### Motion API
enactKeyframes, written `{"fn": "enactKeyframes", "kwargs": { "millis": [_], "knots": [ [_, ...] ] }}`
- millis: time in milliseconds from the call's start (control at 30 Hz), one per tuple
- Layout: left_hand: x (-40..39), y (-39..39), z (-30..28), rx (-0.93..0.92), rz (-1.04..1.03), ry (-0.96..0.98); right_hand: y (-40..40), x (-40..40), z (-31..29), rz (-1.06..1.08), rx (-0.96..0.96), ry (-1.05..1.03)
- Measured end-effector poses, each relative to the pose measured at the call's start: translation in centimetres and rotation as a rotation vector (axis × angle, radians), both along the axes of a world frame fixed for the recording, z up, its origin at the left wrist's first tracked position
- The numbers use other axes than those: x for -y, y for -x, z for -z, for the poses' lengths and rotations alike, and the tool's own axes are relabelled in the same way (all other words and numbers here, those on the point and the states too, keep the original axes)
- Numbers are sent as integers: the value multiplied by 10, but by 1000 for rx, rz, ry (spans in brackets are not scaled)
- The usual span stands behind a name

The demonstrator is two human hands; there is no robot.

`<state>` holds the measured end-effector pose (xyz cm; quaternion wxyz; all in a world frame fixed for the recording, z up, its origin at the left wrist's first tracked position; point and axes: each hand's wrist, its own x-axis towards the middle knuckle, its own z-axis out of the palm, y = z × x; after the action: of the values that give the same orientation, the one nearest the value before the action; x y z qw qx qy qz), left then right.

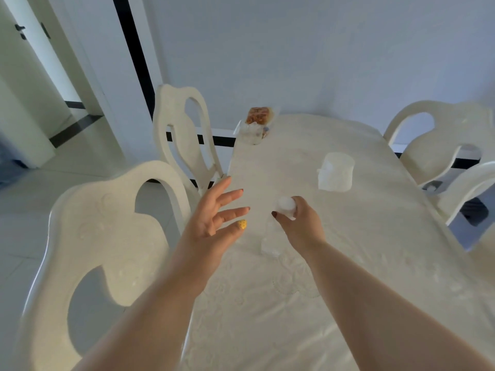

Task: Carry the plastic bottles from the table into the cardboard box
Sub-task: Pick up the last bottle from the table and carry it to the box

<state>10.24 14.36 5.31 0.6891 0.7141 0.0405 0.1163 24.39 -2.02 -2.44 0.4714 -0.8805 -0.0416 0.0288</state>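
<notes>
A clear plastic bottle [271, 241] with a white cap stands upright on the white table [375, 236], near its left edge. My right hand [300, 223] grips the bottle around its neck, just under the cap. My left hand [214, 215] hovers open to the left of the bottle, fingers spread, not touching it. No cardboard box is in view.
A translucent white jug-like container [335, 171] lies further back on the table. A clear glass holder [251, 133] and a snack packet [259, 115] sit at the far left corner. White chairs stand on the left [107, 236] [182, 135] and on the right [439, 140].
</notes>
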Motion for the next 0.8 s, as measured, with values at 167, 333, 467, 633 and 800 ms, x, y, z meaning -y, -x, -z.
{"fn": "enactKeyframes", "kwargs": {
  "millis": [167,333,467,633,800],
  "knots": [
    [0,9,3,-32,-11,41,14,20,-48,-3,149,-30],
    [7,16,5,-75,25,127,47,44,-127,-1,318,-15],
    [29,15,-1,-232,107,461,86,68,-189,38,423,-8],
    [64,12,-8,-510,271,957,124,102,-229,70,453,-75],
    [110,22,-21,-605,415,1006,163,144,-243,100,473,-43]
  ]
}}
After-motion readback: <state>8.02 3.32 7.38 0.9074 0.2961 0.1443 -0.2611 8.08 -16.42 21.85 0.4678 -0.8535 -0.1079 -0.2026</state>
